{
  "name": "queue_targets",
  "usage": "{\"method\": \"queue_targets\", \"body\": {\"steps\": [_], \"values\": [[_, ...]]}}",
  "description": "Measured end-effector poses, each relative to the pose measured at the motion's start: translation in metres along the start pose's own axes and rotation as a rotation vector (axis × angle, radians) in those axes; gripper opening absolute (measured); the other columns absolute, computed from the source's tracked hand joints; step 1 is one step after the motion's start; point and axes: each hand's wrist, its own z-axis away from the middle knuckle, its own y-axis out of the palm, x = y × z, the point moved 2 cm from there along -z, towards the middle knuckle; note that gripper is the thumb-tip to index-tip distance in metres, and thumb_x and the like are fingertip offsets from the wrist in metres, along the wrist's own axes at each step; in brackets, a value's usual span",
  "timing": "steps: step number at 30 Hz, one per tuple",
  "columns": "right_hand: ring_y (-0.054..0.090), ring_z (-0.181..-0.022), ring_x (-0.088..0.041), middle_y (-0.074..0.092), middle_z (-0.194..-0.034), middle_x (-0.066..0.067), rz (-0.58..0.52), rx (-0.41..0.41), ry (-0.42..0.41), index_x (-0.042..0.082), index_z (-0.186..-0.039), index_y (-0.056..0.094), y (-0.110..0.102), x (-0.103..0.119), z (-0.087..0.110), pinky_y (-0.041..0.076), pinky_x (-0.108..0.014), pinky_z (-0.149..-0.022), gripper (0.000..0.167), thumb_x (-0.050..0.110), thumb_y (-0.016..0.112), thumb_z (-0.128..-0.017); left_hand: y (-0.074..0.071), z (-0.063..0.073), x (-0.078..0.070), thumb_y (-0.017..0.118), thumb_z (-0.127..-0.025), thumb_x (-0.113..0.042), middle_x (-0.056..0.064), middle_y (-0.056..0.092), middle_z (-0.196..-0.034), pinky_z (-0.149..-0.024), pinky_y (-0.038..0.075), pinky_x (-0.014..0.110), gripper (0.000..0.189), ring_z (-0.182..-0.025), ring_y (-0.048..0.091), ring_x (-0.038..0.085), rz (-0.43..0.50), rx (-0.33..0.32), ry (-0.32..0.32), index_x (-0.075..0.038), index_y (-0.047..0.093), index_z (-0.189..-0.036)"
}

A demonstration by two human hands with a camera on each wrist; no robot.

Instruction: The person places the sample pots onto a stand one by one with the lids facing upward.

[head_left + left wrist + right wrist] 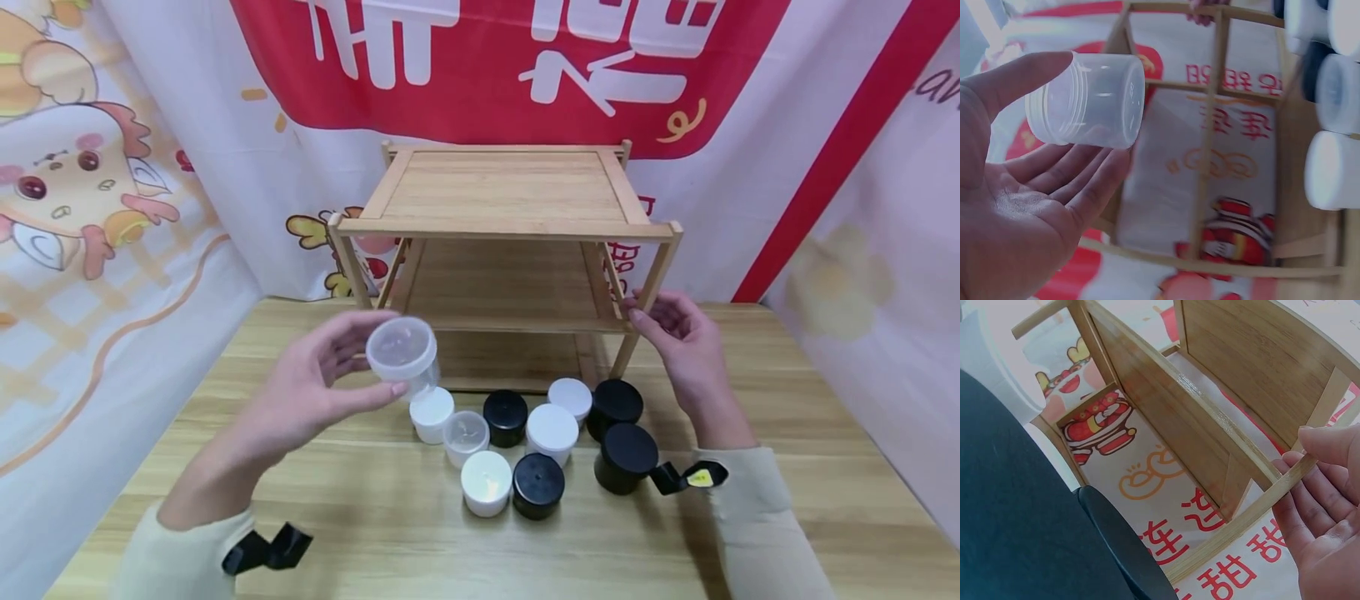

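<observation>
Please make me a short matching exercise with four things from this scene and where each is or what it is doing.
1. Left hand
2. Right hand
3. Wooden rack
4. Small translucent jar

A. Stands behind the group of jars, as the head view shows it
B. On the table, among white jars and black jars
C. Holds a larger clear jar
D. Grips a front post

Pairs: 1-C, 2-D, 3-A, 4-B

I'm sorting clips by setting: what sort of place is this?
Probably a small staged recording booth: printed cloth backdrops hang around three sides of a wood-grain table, which bears a three-tier wooden rack and lidded jars.
</observation>
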Motion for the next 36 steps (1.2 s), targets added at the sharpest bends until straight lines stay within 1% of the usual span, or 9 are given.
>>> {"method": "queue_targets", "body": {"steps": [6, 9, 12, 16, 19, 22, 28, 32, 36], "values": [[0.071, -0.119, -0.011, 0.077, -0.123, 0.007, 0.01, -0.007, 0.001, 0.008, -0.14, 0.065, -0.001, -0.002, 0.0, 0.056, -0.014, -0.099, 0.042, 0.019, 0.076, -0.101, -0.007, -0.026, -0.045, 0.09, -0.089, -0.015, 0.003, 0.067, -0.138, -0.104, 0.057, 0.021, 0.066, -0.125, 0.069, 0.023, -0.036, -0.007, -0.008, -0.013, 0.057, -0.145], [0.071, -0.12, -0.013, 0.077, -0.123, 0.007, 0.013, -0.009, -0.001, 0.012, -0.137, 0.067, -0.001, -0.004, 0.0, 0.057, -0.014, -0.099, 0.038, 0.019, 0.077, -0.101, -0.008, -0.04, -0.063, 0.089, -0.09, -0.017, 0.003, 0.067, -0.139, -0.108, 0.057, 0.029, 0.065, -0.128, 0.069, 0.022, -0.034, -0.002, -0.018, -0.012, 0.056, -0.146], [0.071, -0.119, -0.012, 0.077, -0.123, 0.007, 0.007, -0.007, 0.003, 0.009, -0.138, 0.066, -0.001, -0.005, 0.0, 0.057, -0.014, -0.098, 0.04, 0.019, 0.077, -0.101, -0.009, -0.056, -0.079, 0.088, -0.091, -0.017, 0.003, 0.067, -0.14, -0.108, 0.059, 0.033, 0.065, -0.128, 0.069, 0.021, -0.005, 0.008, -0.028, -0.011, 0.055, -0.147], [0.071, -0.118, -0.009, 0.077, -0.123, 0.008, 0.02, -0.009, 0.008, 0.004, -0.142, 0.062, 0.0, -0.003, 0.001, 0.057, -0.013, -0.098, 0.046, 0.019, 0.077, -0.101, -0.004, -0.079, -0.101, 0.086, -0.092, -0.017, 0.006, 0.068, -0.14, -0.106, 0.059, 0.037, 0.062, -0.125, 0.07, 0.023, 0.042, 0.002, -0.011, -0.011, 0.057, -0.147], [0.07, -0.118, -0.009, 0.076, -0.124, 0.009, 0.031, -0.015, 0.007, 0.007, -0.14, 0.064, -0.001, -0.003, 0.001, 0.056, -0.013, -0.098, 0.043, 0.02, 0.078, -0.101, 0.003, -0.095, -0.118, 0.085, -0.092, -0.02, 0.006, 0.066, -0.141, -0.107, 0.058, 0.042, 0.061, -0.124, 0.07, 0.023, 0.025, -0.015, 0.011, -0.012, 0.057, -0.147], [0.069, -0.117, -0.01, 0.075, -0.124, 0.009, 0.052, -0.026, 0.012, 0.011, -0.137, 0.066, -0.001, -0.002, 0.0, 0.056, -0.012, -0.096, 0.04, 0.021, 0.078, -0.1, 0.008, -0.11, -0.131, 0.086, -0.092, -0.026, 0.004, 0.064, -0.141, -0.107, 0.058, 0.041, 0.063, -0.123, 0.067, 0.02, -0.036, -0.027, 0.002, -0.015, 0.056, -0.146], [0.068, -0.119, -0.01, 0.075, -0.126, 0.011, 0.12, -0.039, 0.046, 0.012, -0.139, 0.064, 0.0, -0.004, -0.002, 0.056, -0.013, -0.097, 0.044, 0.026, 0.079, -0.1, 0.015, -0.136, -0.139, 0.087, -0.091, -0.033, 0.001, 0.063, -0.141, -0.105, 0.056, 0.036, 0.066, -0.123, 0.063, 0.017, -0.119, -0.024, -0.019, -0.018, 0.057, -0.147], [0.063, -0.117, -0.011, 0.072, -0.126, 0.013, 0.164, -0.054, 0.07, 0.015, -0.137, 0.065, -0.003, -0.006, -0.001, 0.056, -0.012, -0.094, 0.042, 0.027, 0.079, -0.1, 0.023, -0.155, -0.134, 0.086, -0.092, -0.033, 0.002, 0.064, -0.143, -0.106, 0.056, 0.035, 0.067, -0.124, 0.062, 0.017, -0.115, -0.003, -0.023, -0.016, 0.056, -0.149], [0.061, -0.115, -0.012, 0.071, -0.125, 0.014, 0.177, -0.067, 0.065, 0.019, -0.133, 0.067, -0.005, -0.006, 0.0, 0.055, -0.011, -0.093, 0.037, 0.027, 0.079, -0.1, 0.032, -0.173, -0.13, 0.086, -0.092, -0.03, 0.004, 0.064, -0.143, -0.104, 0.058, 0.031, 0.067, -0.124, 0.062, 0.018, -0.065, 0.003, -0.052, -0.014, 0.056, -0.15]]}}
